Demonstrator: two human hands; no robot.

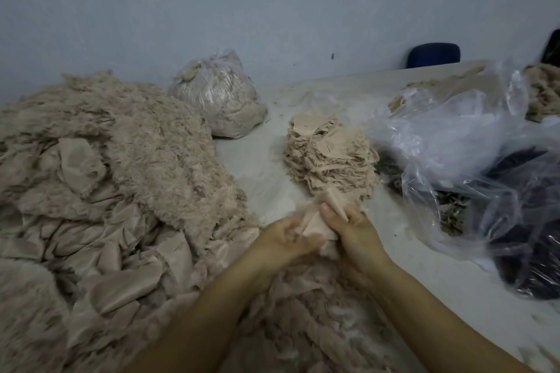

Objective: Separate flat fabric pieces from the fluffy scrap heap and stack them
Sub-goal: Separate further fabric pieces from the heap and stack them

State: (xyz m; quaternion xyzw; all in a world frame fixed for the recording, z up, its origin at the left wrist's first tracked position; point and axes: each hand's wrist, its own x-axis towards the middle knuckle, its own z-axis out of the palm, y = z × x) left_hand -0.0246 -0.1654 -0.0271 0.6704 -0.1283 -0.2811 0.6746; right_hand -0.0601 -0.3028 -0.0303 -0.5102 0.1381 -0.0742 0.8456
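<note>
Head view: left hand [283, 241] and right hand [348, 230] are both gripping one beige piece [315, 221], fingers curled tight, each grip closed on it, just above the counter [263, 188]. Stack [330, 157] is sitting just beyond the hands. Fluffy heap [121, 160] is spreading left. Tied bag [218, 94] is resting behind; loose bag [454, 136] is lying right.

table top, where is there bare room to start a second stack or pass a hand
Bare table shows between the fluffy heap, the tied bag and the stack. A second strip lies right of the right hand, before the loose plastic bags. The left side is crowded with scraps, and both hands, left hand included, hold a fabric piece.
</note>
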